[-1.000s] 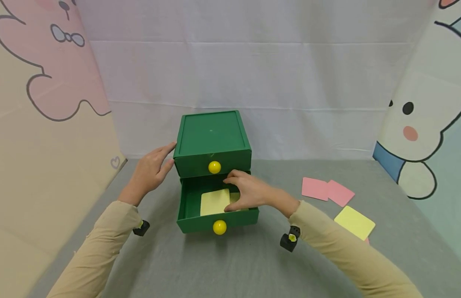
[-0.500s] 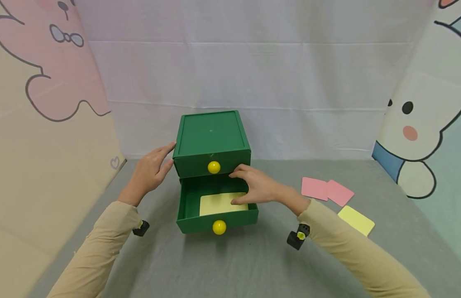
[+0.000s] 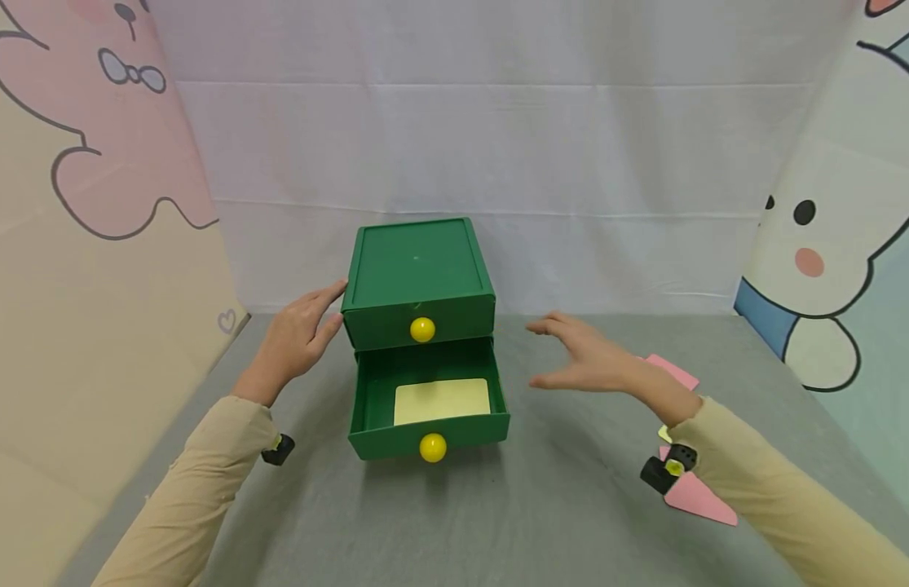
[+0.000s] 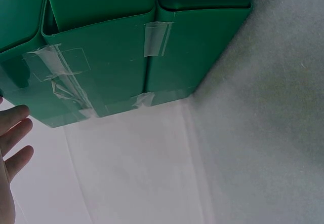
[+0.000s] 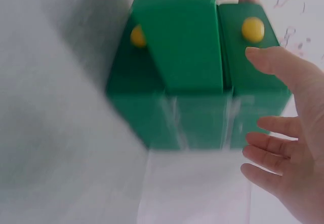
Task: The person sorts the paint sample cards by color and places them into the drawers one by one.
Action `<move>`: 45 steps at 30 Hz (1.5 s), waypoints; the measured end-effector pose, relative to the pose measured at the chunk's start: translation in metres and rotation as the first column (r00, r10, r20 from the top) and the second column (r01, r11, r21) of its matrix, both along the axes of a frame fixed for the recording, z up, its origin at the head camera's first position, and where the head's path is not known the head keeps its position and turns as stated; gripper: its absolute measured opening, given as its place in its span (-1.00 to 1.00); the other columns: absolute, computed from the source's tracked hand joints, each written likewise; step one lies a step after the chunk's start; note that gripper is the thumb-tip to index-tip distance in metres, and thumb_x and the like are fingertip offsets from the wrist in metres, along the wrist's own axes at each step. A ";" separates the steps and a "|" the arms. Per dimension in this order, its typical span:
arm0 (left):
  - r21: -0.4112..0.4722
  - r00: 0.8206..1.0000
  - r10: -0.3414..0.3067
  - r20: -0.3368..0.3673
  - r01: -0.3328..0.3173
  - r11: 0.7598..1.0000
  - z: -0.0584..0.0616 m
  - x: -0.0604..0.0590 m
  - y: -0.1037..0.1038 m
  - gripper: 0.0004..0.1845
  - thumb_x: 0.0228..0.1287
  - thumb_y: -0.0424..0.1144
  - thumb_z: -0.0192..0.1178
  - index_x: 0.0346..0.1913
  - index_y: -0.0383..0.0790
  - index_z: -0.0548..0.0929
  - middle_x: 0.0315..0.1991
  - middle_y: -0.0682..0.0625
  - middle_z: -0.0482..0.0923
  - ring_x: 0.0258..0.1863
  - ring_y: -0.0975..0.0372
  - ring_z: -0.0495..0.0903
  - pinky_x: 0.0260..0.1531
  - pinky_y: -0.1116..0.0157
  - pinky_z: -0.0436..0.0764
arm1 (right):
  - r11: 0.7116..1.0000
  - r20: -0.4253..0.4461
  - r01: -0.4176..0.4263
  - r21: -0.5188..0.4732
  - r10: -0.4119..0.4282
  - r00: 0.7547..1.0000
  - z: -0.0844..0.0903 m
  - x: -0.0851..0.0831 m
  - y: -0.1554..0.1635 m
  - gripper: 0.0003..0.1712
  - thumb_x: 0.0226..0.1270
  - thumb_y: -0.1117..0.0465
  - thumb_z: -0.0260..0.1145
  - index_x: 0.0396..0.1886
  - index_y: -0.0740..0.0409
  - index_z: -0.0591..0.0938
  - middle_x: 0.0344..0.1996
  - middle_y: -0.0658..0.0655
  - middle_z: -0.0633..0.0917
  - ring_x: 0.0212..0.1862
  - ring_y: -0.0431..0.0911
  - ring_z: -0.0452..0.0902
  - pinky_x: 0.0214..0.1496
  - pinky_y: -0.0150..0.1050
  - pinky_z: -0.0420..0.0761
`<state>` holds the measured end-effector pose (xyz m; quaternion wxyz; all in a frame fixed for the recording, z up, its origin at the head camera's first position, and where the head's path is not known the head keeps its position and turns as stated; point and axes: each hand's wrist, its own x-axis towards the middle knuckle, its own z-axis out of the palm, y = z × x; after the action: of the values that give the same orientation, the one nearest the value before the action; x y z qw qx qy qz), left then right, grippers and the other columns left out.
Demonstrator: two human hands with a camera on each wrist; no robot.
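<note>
A green drawer cabinet point(image 3: 417, 265) with yellow ball knobs stands on the grey cloth. The drawer point(image 3: 428, 438) below its top one is pulled out, and pale yellow cards point(image 3: 441, 401) lie flat inside; how many cannot be told. My left hand point(image 3: 289, 338) rests its extended fingers against the cabinet's upper left side. In the left wrist view, fingers point(image 4: 17, 158) show beside the taped green side. Right of the cabinet, my right hand point(image 3: 582, 355) hovers in the air, thumb and fingers spread apart, holding nothing. The right wrist view shows the drawer jutting out between two closed ones.
On the cloth at the right lie pink cards point(image 3: 672, 369), point(image 3: 699, 499) and a sliver of a yellow card point(image 3: 664, 434), partly hidden by the right forearm. A white cloth wall point(image 3: 498, 147) rises behind the cabinet, with printed cartoon panels on both sides.
My right hand has left the drawer and moved right. The loose yellow card in the drawer now lies flush with the one under it. The left hand has not moved.
</note>
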<state>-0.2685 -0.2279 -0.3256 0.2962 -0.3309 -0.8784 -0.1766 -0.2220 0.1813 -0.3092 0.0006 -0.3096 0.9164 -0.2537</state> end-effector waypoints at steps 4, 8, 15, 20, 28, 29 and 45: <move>-0.002 1.000 -0.008 -0.008 0.008 1.000 0.001 0.000 0.000 -0.43 0.43 0.01 -0.24 0.27 -0.37 0.31 0.13 -0.27 0.43 0.07 -0.09 0.44 0.02 -0.06 0.41 | 0.999 -0.026 0.043 0.005 -0.043 0.999 -0.009 0.003 0.037 -0.16 0.00 -0.05 0.40 0.23 0.25 0.34 0.10 0.21 0.40 0.14 0.11 0.31 0.08 0.13 0.38; -0.002 1.000 -0.008 -0.013 0.008 1.000 0.000 0.000 0.000 -0.42 0.43 0.02 -0.24 0.27 -0.37 0.32 0.12 -0.27 0.43 0.06 -0.09 0.44 0.00 -0.07 0.42 | 0.995 -0.054 0.096 0.016 -0.095 0.994 -0.024 0.007 0.075 -0.18 0.01 -0.01 0.40 0.17 0.38 0.37 0.05 0.29 0.42 0.09 0.18 0.33 0.03 0.17 0.39; -0.006 1.000 0.003 -0.002 -0.003 1.000 0.001 0.001 -0.001 -0.44 0.42 0.00 -0.21 0.27 -0.37 0.32 0.13 -0.26 0.43 0.07 -0.09 0.44 0.01 -0.07 0.41 | 0.966 -0.037 0.246 0.079 -0.244 0.969 -0.054 0.024 0.134 -0.19 -0.01 -0.02 0.41 0.09 0.50 0.40 -0.06 0.36 0.47 -0.02 0.22 0.39 -0.10 0.14 0.46; -0.008 1.000 0.006 0.008 -0.006 1.000 0.000 0.001 0.000 -0.45 0.42 -0.03 -0.20 0.28 -0.36 0.31 0.13 -0.27 0.42 0.07 -0.10 0.43 0.01 -0.07 0.41 | 0.922 -0.014 0.340 0.184 -0.343 0.939 -0.077 0.040 0.160 -0.09 -0.08 -0.12 0.42 0.05 0.54 0.41 -0.09 0.43 0.48 -0.05 0.25 0.39 -0.14 0.16 0.47; -0.006 1.000 0.014 0.005 -0.014 1.000 0.002 0.002 0.001 -0.47 0.42 -0.07 -0.17 0.26 -0.38 0.31 0.12 -0.28 0.43 0.06 -0.11 0.43 0.01 -0.08 0.41 | 0.862 -0.023 0.427 0.275 -0.438 0.899 -0.105 0.057 0.181 -0.02 -0.24 -0.21 0.45 -0.08 0.59 0.47 -0.16 0.48 0.49 -0.10 0.29 0.39 -0.13 0.17 0.46; -0.006 1.000 0.015 0.007 -0.014 1.000 0.002 0.002 0.001 -0.47 0.41 -0.07 -0.16 0.26 -0.39 0.32 0.12 -0.28 0.43 0.07 -0.10 0.43 0.02 -0.08 0.40 | 0.859 -0.030 0.431 0.276 -0.441 0.897 -0.107 0.058 0.183 -0.02 -0.25 -0.22 0.45 -0.09 0.59 0.48 -0.17 0.46 0.50 -0.11 0.28 0.40 -0.12 0.16 0.46; 0.012 1.000 0.010 0.004 -0.010 1.000 -0.001 0.002 0.001 -0.47 0.42 -0.06 -0.17 0.28 -0.36 0.31 0.13 -0.27 0.43 0.08 -0.10 0.43 0.02 -0.07 0.41 | 0.809 0.008 0.497 0.315 -0.526 0.850 -0.117 0.062 0.190 -0.04 -0.24 -0.21 0.44 -0.15 0.63 0.47 -0.25 0.43 0.48 -0.23 0.19 0.40 -0.21 0.09 0.48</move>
<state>-0.2667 -0.2267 -0.3265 0.2974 -0.3245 -0.8794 -0.1812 -0.1601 0.3714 -0.4260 0.0229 -0.0351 0.9923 -0.1162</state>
